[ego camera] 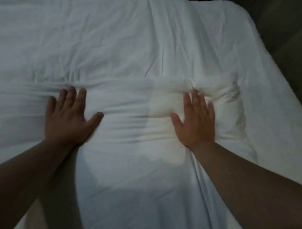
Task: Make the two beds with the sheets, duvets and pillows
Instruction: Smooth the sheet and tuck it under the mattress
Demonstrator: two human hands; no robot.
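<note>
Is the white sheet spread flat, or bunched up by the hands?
Bunched. The sheet has a ridge of creases just beyond the left hand and right hand, both pressing flat on it.

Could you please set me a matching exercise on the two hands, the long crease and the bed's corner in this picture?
Things: 1 left hand; 2 right hand; 3 long crease; 4 bed corner.
States: A rounded, upper right; B flat on the puffy lump; C runs from the far edge toward the hands; D flat on smoother sheet.
Pairs: 1-D; 2-B; 3-C; 4-A.
</note>
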